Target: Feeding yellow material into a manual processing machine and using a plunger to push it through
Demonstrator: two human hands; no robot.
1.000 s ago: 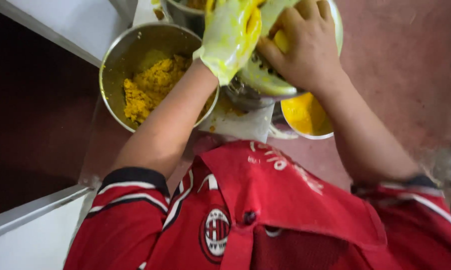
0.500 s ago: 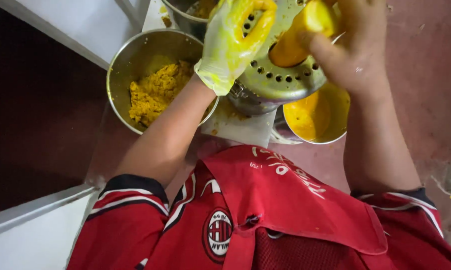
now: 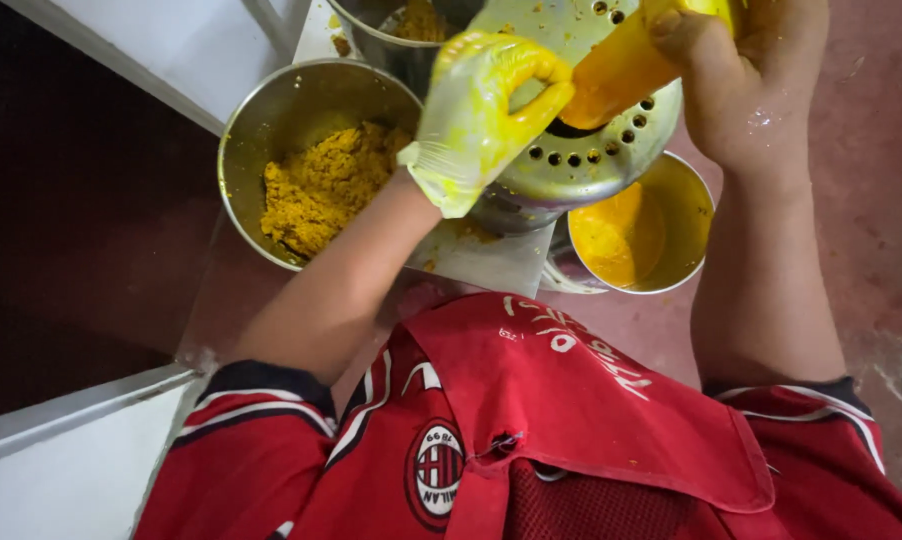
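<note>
The right hand has lifted the orange cone higher, toward one o'clock, fingers clasped around it. The gloved left hand curls on the perforated steel strainer at twelve o'clock.

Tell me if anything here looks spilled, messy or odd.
Only the left hand is gloved, the glove smeared yellow; the right hand is bare on the orange piece. Yellow crumbs lie on the metal sheet beneath the perforated bowl.
</note>
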